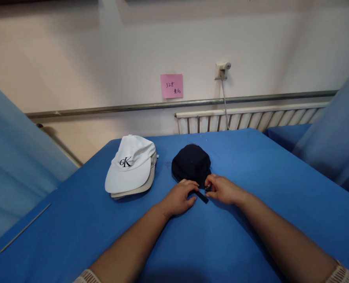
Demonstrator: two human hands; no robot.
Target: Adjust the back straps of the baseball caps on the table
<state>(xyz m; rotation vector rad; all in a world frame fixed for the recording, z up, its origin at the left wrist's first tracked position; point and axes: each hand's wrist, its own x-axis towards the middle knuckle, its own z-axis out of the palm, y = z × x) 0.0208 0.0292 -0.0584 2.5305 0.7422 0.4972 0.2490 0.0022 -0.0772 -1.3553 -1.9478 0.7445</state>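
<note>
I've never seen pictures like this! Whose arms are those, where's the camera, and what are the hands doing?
There's no robot here. A person wears a camera on their head, so this one picture looks forward and down, almost like through their eyes. You see their bare left hand and right hand.

On the blue table, a white cap sits on a beige cap, with a thin stick nearer the left edge.

Both hands are at a dark cap. The left touches it beside a dark strap; the right pinches a small dark piece, too tiny to make out clearly.
</note>
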